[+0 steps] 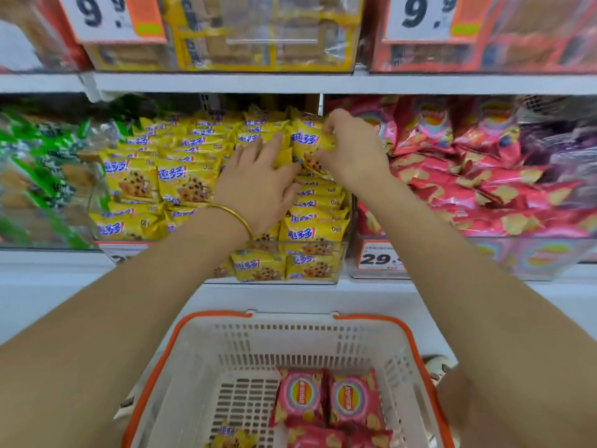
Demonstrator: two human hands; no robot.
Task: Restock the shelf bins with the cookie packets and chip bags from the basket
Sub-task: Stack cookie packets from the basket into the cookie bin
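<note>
Both my hands are up at the middle shelf bin [310,279], a clear bin piled with yellow cookie packets [187,182]. My right hand [352,150] pinches one yellow cookie packet [307,143] at its right edge, over the bin's right rear. My left hand [258,182], with a gold bangle on the wrist, lies flat with straight fingers on the packets beside it. Below, the white basket [200,360] with an orange rim holds red chip bags [326,399] and one yellow cookie packet [232,438].
To the right a clear bin holds red chip bags [484,189] behind a 29 price tag [381,257]. Green packets [38,176] fill the bin at the left. The upper shelf carries boxed goods and 9.9 price signs [109,17].
</note>
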